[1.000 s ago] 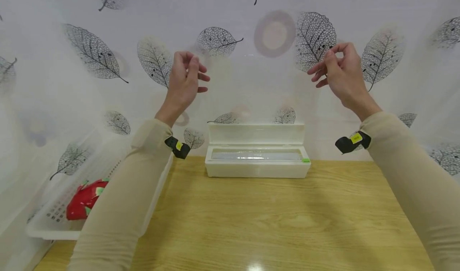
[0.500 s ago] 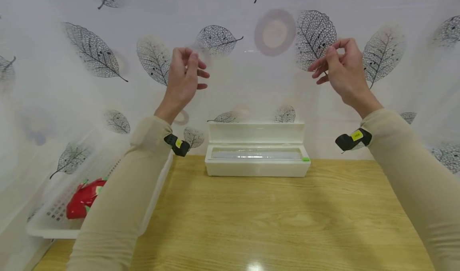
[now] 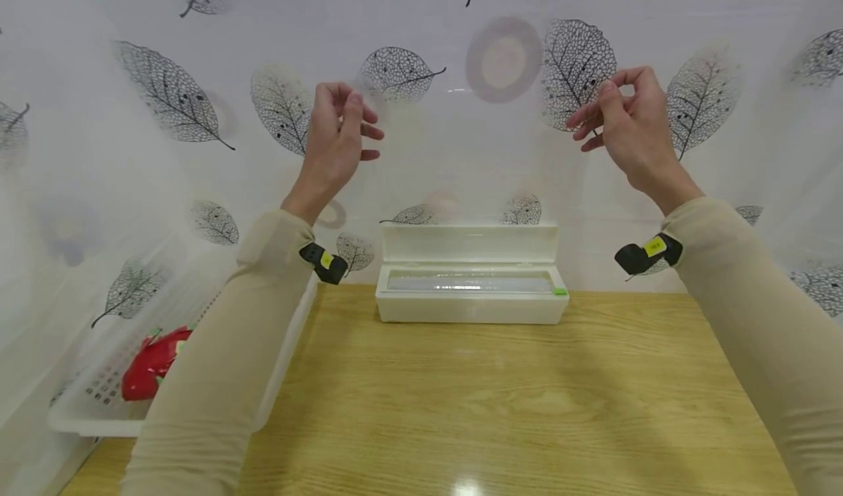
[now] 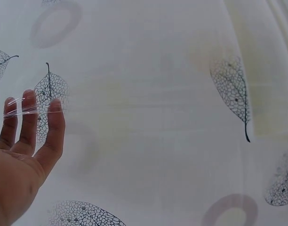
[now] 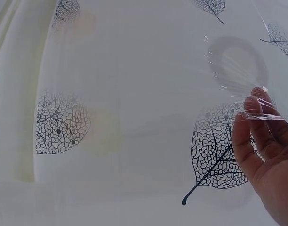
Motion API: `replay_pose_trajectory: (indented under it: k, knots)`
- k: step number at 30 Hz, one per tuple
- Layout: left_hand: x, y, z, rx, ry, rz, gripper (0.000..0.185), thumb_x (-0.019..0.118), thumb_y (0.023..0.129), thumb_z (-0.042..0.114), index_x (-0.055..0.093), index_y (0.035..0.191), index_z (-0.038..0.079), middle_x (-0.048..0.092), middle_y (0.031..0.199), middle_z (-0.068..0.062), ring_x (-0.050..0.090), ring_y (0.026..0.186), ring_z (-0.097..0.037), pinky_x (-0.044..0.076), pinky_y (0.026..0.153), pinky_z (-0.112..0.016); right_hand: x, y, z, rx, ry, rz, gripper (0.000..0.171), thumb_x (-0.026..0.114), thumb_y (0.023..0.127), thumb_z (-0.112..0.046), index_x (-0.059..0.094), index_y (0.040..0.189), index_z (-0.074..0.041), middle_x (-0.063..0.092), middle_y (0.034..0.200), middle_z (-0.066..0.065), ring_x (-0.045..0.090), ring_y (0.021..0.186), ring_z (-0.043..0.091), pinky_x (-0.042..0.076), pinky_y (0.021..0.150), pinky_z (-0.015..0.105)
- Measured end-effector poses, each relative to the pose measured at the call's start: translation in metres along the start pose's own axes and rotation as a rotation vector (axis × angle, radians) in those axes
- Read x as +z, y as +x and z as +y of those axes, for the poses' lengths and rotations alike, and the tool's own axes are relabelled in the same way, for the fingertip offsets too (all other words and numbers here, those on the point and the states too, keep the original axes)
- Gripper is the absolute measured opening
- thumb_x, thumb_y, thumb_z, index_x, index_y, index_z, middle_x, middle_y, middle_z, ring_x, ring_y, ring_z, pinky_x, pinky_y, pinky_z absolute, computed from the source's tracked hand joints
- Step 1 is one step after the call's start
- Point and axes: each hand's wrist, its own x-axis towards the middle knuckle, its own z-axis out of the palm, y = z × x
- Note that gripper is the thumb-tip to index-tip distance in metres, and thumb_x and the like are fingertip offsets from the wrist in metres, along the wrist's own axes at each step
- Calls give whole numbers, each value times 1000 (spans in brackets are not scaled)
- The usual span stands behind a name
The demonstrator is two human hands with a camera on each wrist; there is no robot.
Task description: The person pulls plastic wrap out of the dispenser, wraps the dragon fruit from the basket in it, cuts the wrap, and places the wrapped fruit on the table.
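Both hands have risen slightly since a second ago. The left hand (image 3: 336, 145) and right hand (image 3: 626, 134) each pinch a top corner of the cling film (image 3: 474, 181), pulled up from the open dispenser box (image 3: 470, 295) but seemingly not yet cut. Only the wrist views show the film's wrinkled edge across the fingers (image 4: 28, 113).

White box (image 3: 471, 291), red fruit (image 3: 153, 370), leaf-patterned curtain (image 3: 165, 94).
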Motion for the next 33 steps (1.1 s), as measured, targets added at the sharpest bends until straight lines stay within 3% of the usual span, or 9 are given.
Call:
replay_pose_trajectory:
  k: [11, 17, 27, 33]
  knots:
    - [-2, 1, 1, 0, 10, 12, 16, 35, 112, 30, 41, 120, 18, 61, 102, 1, 69, 90, -22, 63, 71, -29, 2, 0, -4, -1, 10, 13, 15, 43, 109, -25, 42, 119, -14, 76, 80, -5, 68, 63, 12, 58, 57, 21]
    - [-1, 1, 3, 13, 5, 11, 16, 35, 111, 31, 41, 119, 18, 62, 105, -3, 69, 87, -18, 62, 70, -28, 1, 0, -5, -9, 4, 14, 13, 43, 109, -25, 42, 118, -15, 76, 79, -5, 68, 64, 12, 58, 58, 21]
    - [-3, -5, 7, -15, -43, -5, 16, 38, 111, 32, 42, 120, 19, 63, 105, -4, 69, 94, -28, 63, 72, -31, -3, -8, -6, -18, -8, 5, 14, 44, 109, -25, 43, 118, -15, 76, 83, -3, 67, 66, 13, 57, 57, 21]
    - [-3, -11, 9, -11, -61, -13, 14, 38, 111, 30, 42, 118, 19, 63, 104, -2, 69, 89, -22, 63, 72, -32, -5, -14, -4, -38, 34, 0, 15, 46, 109, -25, 43, 119, -14, 76, 84, -2, 67, 65, 14, 56, 55, 21]
